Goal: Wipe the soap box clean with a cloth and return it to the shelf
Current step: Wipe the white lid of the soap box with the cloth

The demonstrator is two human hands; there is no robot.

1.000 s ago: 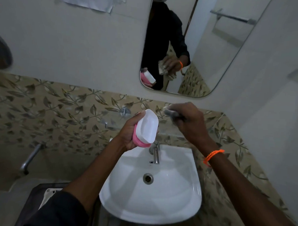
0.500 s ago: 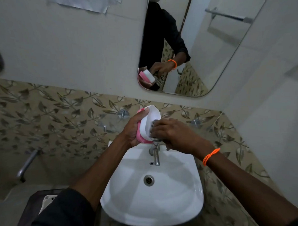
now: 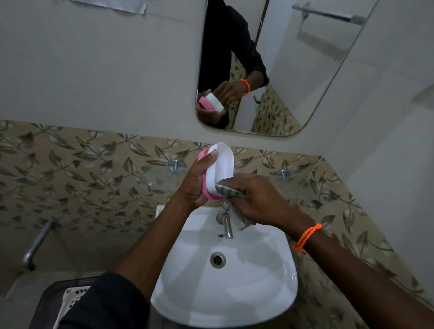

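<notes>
left hand (image 3: 194, 185) grips the soap box (image 3: 218, 171) at frame centre, above the sink (image 3: 231, 288); right hand (image 3: 256, 200) pinches the cloth (image 3: 228, 190) against it. better to turn the box, rubbing every face.

White sink (image 3: 275, 296) at 6 o'clock, mirror (image 3: 300, 76) at 1, leaf-patterned tiles (image 3: 75, 174) across the middle, dim light.

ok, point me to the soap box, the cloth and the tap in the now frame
white and pink plastic soap box (image 3: 223, 168): head view, white shell's face.
grey crumpled cloth (image 3: 228, 190): head view, fold against the box.
chrome metal tap (image 3: 226, 220): head view, spout above the basin.
</notes>
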